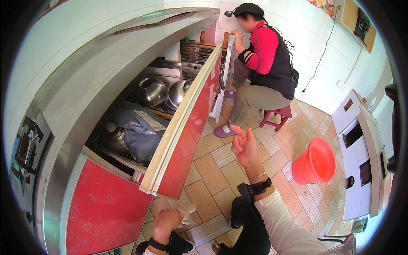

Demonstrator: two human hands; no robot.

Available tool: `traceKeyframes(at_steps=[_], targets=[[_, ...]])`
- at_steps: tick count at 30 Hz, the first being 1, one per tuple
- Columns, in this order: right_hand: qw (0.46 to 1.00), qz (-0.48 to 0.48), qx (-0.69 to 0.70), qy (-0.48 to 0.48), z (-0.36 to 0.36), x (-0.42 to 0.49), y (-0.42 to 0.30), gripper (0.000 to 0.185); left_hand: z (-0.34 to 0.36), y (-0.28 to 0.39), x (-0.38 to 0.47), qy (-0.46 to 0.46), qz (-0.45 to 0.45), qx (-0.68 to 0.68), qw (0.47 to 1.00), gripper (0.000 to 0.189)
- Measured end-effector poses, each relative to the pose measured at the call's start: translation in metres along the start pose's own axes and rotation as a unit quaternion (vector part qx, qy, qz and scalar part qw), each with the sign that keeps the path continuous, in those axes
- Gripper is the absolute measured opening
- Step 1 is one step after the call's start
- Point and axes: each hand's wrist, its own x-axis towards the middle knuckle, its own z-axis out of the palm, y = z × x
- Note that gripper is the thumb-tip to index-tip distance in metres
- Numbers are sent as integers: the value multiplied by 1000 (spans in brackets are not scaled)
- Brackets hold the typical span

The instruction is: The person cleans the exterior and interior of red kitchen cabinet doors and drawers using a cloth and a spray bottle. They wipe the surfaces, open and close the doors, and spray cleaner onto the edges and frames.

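Note:
My left hand (pixel 168 220), closed in a fist, holds a pale cloth (pixel 185 213) low beside the end of an open red-fronted drawer (pixel 188 137). My right hand (pixel 244 146) is raised over the floor to the right of the drawer, its index finger and thumb extended, other fingers curled, holding nothing. Inside the drawer lie a grey plastic bag (pixel 140 134) with a printed paper on it, a rounded metal vessel (pixel 115 140) partly behind the bag, and shiny metal bowls (pixel 152 92).
Another person (pixel 267 63) sits on a red stool (pixel 276 118), a hand on a second pulled-out drawer's front (pixel 228 67). A red bucket (pixel 314 162) stands on the tiled floor. A metal countertop (pixel 105 67) with a gas burner (pixel 28 146) runs along the left.

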Motion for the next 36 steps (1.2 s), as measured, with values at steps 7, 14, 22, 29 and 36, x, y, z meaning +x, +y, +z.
traceKeyframes(at_steps=[7,14,22,29,36], targets=[[1000,2,-11,0,-1,1,1,61,0,-1,0,4,-15,-14,1000,39],[994,40,-96,-21,-12,0,6,54,-3,-5,-1,6,-4,-14,1000,40],[952,-17,-302,55,-14,13,-56,31,4,-22,6,10,5,-15,1000,42],[855,-213,-456,130,0,50,-174,28,5,-23,6,-6,-17,-46,999,45],[779,-240,-538,213,2,101,-227,75,1,-18,5,14,-10,-30,999,43]])
